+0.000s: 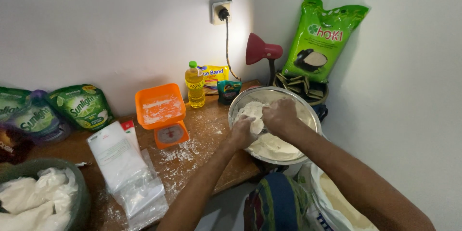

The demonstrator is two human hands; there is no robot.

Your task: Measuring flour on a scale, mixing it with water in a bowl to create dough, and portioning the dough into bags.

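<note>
Over the bowl (315,115): keep left hand (242,132) and right hand (279,115) curled on dough (269,147), folding edges inward, pressing evenly.

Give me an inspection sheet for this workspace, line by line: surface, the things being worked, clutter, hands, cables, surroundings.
Surface: wooden table, dusted with spilled flour.
Job's things: metal bowl holding white dough.
Clutter: orange kitchen scale, oil bottle, green pouches, clear flour bags, second bowl of dough.
Hands: left hand and right hand both pressed into the dough.
Cables: black cord plugged into the wall socket.
Surroundings: red desk lamp, green rice bag, white walls.
</note>
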